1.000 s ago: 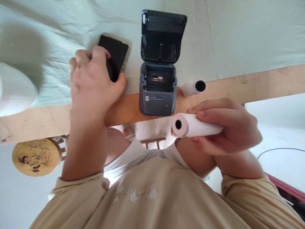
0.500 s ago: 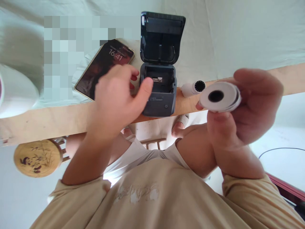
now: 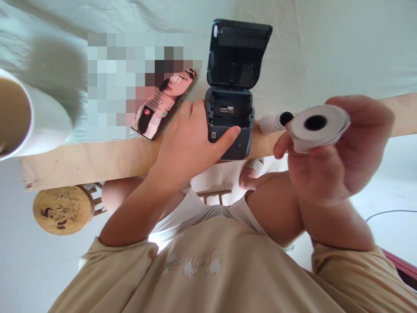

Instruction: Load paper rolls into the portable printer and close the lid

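Note:
A dark label printer (image 3: 232,124) stands on the table edge, its lid (image 3: 239,54) tipped up and its paper bay bare inside. My left hand (image 3: 187,143) grips the printer's left side, thumb laid across the front panel beside the power button; the other fingers are mostly hidden behind the casing. To the right, my right hand (image 3: 352,152) holds a white paper roll (image 3: 299,137) with a dark core hole, its flat end facing up toward me. Just behind that roll, a second white roll (image 3: 269,123) with a black toothed core lies on the table.
A phone (image 3: 164,104) with a lit screen lies left of the printer. At the far left stands a white cup (image 3: 48,115) of brownish liquid. Pale green cloth (image 3: 325,52) covers the table behind a wooden edge (image 3: 84,163). Below is a round wooden stool (image 3: 63,211).
My left hand has moved from hovering at the printer to holding its side. The phone screen has brightened. The view has shifted, and the right hand still holds the roll.

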`<state>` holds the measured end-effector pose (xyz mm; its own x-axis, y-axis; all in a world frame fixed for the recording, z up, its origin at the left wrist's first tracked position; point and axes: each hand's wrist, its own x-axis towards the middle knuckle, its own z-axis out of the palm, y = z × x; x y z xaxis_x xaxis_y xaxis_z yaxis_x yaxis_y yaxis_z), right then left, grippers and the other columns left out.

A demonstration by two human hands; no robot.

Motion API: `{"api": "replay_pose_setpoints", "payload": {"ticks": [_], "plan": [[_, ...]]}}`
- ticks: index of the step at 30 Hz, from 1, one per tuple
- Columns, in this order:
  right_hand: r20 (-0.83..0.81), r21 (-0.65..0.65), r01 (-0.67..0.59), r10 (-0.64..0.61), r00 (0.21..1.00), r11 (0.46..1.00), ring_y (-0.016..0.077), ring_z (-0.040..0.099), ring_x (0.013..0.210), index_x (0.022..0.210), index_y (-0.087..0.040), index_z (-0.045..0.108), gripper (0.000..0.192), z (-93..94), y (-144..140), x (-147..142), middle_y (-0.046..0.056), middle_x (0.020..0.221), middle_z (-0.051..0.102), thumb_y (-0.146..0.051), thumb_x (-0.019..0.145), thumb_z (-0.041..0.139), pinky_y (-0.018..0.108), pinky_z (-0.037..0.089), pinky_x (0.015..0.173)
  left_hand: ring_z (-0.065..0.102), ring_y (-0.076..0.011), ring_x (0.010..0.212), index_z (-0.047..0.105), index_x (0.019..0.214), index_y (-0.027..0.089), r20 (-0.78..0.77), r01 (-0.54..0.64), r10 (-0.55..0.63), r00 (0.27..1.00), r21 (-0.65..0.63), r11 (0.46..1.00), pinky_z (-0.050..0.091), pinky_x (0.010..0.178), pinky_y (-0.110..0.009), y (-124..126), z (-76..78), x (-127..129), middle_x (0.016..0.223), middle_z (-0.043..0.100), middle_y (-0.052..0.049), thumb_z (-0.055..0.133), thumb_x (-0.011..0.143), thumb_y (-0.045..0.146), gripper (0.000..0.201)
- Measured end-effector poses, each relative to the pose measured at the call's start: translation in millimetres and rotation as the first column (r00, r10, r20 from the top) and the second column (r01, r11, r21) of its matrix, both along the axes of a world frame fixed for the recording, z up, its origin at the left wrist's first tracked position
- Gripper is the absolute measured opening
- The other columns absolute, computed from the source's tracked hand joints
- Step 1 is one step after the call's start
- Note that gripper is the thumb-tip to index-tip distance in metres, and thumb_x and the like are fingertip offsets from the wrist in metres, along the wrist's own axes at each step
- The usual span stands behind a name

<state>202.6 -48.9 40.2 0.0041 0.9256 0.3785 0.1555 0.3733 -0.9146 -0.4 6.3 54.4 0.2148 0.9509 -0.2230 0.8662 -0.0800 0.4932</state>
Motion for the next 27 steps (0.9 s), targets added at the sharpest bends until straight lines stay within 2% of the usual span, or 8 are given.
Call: {"api": "replay_pose_setpoints", "payload": {"ticks": [3,5,10,12,14,18,23,27], "plan": [[-0.242,-0.094,-0.147,0.120,0.963,0.985,0.0100,0.057,0.055,0.118,-0.041,0.067,0.027,2.5,8.3,1.4,-0.001,0.091,0.064,-0.031,0.097,0.054,0.024,0.044,0.038,0.061,-0.0414,0.119,0.057,0.126,0.018,0.041,0.010,-0.011,0.999,0.018,1.000,0.048,0.103,-0.053,0.4,-3.9,-2.8,0.121,0.060,-0.016,0.055,0.091,0.062,0.056],[-0.250,-0.163,-0.189,0.145,0.957,0.968,0.0110,0.056,0.053,0.116,-0.041,0.067,0.024,2.5,11.0,3.7,-0.002,0.090,0.067,-0.038,0.096,0.056,0.026,0.047,0.039,0.059,-0.0414,0.120,0.057,0.127,0.019,0.096,0.031,-0.032,0.995,0.020,0.999,0.046,0.104,-0.052,0.5,-7.5,-5.3,0.122,0.059,-0.017,0.050,0.091,0.070,0.063],[-0.097,-0.083,-0.026,0.018,0.995,0.996,0.0122,0.054,0.059,0.124,-0.034,0.067,0.038,-2.7,3.3,-4.9,0.001,0.084,0.064,-0.033,0.087,0.071,0.025,0.046,0.044,0.054,-0.0425,0.124,0.059,0.123,0.021,0.190,0.021,-0.020,0.982,-0.001,1.000,0.040,0.110,-0.054,0.4,-11.0,-8.6,0.123,0.057,-0.017,0.050,0.090,0.073,0.062],[-0.026,-0.042,-0.011,0.010,1.000,0.999,0.0156,0.063,0.072,0.124,-0.029,0.067,0.035,-6.9,-0.3,-11.0,0.002,0.087,0.067,-0.031,0.089,0.069,0.029,0.055,0.056,0.054,-0.0420,0.125,0.060,0.119,0.021,0.225,-0.005,0.008,0.974,-0.015,1.000,0.038,0.112,-0.053,0.8,-10.2,-8.2,0.121,0.058,-0.017,0.050,0.091,0.071,0.058],[0.052,0.016,-0.019,0.018,0.998,1.000,0.0204,0.070,0.092,0.122,-0.026,0.066,0.032,-11.5,-1.2,-15.8,0.004,0.096,0.070,-0.034,0.091,0.066,0.037,0.063,0.080,0.053,-0.0411,0.128,0.061,0.113,0.020,0.274,-0.044,0.048,0.960,-0.024,0.999,0.036,0.115,-0.051,1.2,-9.5,-7.8,0.118,0.060,-0.016,0.050,0.093,0.068,0.052],[0.235,0.149,-0.072,0.035,0.971,0.986,0.0244,0.062,0.131,0.130,-0.023,0.060,0.037,-19.4,4.8,-23.5,0.008,0.123,0.069,-0.039,0.096,0.059,0.046,0.052,0.116,0.051,-0.0392,0.130,0.060,0.095,0.021,0.404,-0.081,0.101,0.909,-0.067,0.994,0.031,0.120,-0.049,1.0,-12.1,-7.9,0.111,0.060,-0.012,0.056,0.092,0.064,0.043],[0.396,0.143,-0.023,-0.036,0.918,0.989,0.0283,0.046,0.149,0.139,-0.029,0.052,0.043,-28.9,14.1,-33.7,0.007,0.142,0.061,-0.050,0.101,0.049,0.055,0.040,0.126,0.046,-0.0376,0.131,0.058,0.085,0.024,0.625,-0.118,0.150,0.766,-0.092,0.989,0.028,0.121,-0.043,0.5,-18.1,-10.3,0.103,0.056,-0.009,0.068,0.085,0.063,0.040],[0.408,0.129,-0.003,-0.050,0.912,0.992,0.0276,0.038,0.155,0.142,-0.033,0.048,0.044,-37.2,20.3,-39.8,0.005,0.147,0.058,-0.052,0.102,0.043,0.056,0.035,0.129,0.050,-0.0395,0.125,0.057,0.088,0.026,0.482,-0.073,0.116,0.869,-0.106,0.992,0.030,0.117,-0.049,0.4,-19.2,-13.0,0.108,0.055,-0.011,0.061,0.089,0.065,0.039]]}}
